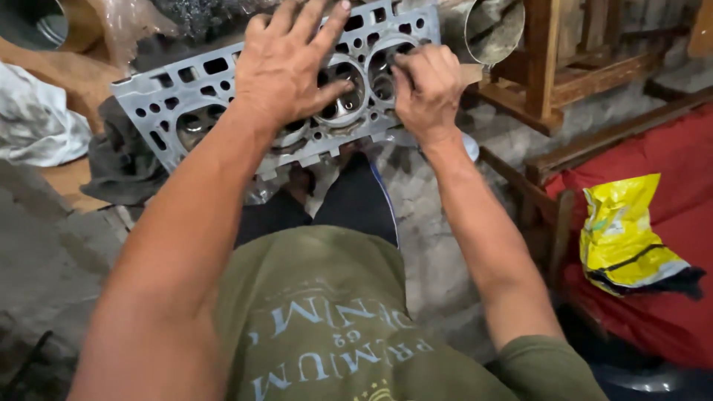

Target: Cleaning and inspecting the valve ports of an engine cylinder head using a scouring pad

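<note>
Rough concrete floor (52,245) lay under a grey cast-metal cylinder head (186,96), long axis running left-right before my knees. My left hand (286,67) pressed flat, released, on its middle; right hand (427,89), nearer its right end, clenched over a chamber.

A rough workshop: engine cylinder head (223,96), concrete floor (44,245).

Dim, flat indoor light, soft shadows, mild glare on the grey metal casting (223,96), slightly stretched edges.
</note>
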